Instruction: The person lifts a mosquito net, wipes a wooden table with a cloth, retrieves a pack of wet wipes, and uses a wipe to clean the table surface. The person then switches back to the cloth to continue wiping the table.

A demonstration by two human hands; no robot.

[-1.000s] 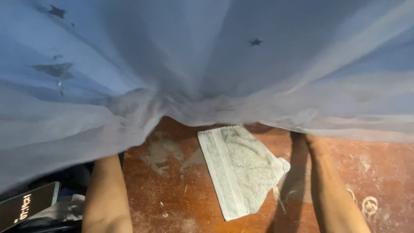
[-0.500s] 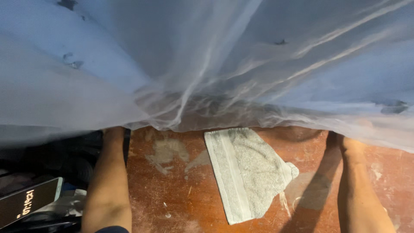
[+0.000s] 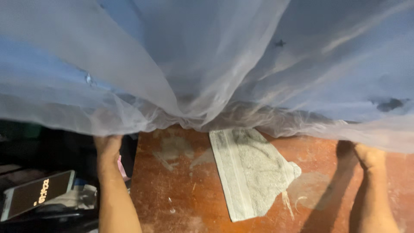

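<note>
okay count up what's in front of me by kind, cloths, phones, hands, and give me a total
Sheer blue-grey netting: 1
Grey towel on the worn red table: 1
Phone with lit screen: 1
Hands under the netting's edge: 2, left hand, right hand
Total: 5, table not counted

Both hands (image 3: 108, 144) under sheer net (image 3: 207, 64) — towel (image 3: 250, 172) on table (image 3: 172, 194).
</note>
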